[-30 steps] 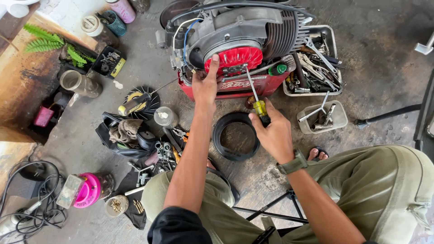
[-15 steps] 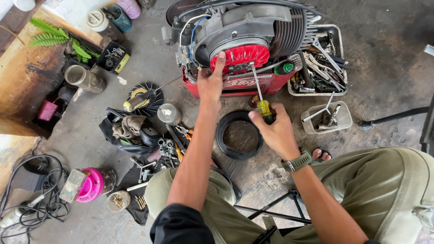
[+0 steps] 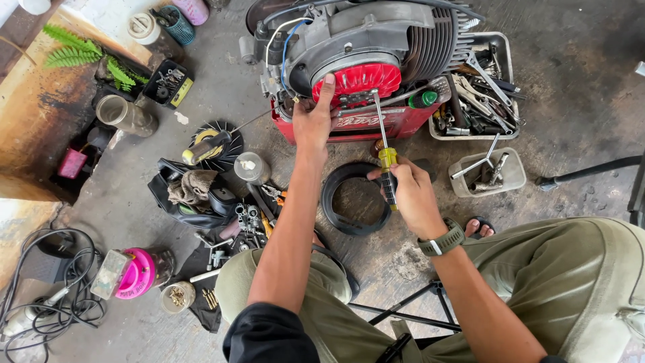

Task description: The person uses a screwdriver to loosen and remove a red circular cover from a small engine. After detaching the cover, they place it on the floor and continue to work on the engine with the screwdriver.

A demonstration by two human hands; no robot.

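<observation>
A grey engine (image 3: 376,40) with a red fan cover (image 3: 359,79) rests on a red crate (image 3: 363,124). My left hand (image 3: 313,121) reaches up, fingertips touching the left edge of the red fan cover. My right hand (image 3: 411,195) grips a screwdriver (image 3: 384,151) with a yellow and black handle. Its shaft points up to the lower edge of the fan cover. A black rubber ring (image 3: 355,198) lies on the floor beneath both hands.
A grey tray of wrenches (image 3: 480,94) and a small tub of tools (image 3: 487,173) sit right of the crate. Loose sockets, a black bag (image 3: 195,198), a pink container (image 3: 134,272), cables (image 3: 47,282) and a black fan disc (image 3: 215,144) lie left.
My left hand has slid up from the crate front onto the edge of the red fan cover. The view has moved closer; my right hand keeps the screwdriver against the fan cover.
</observation>
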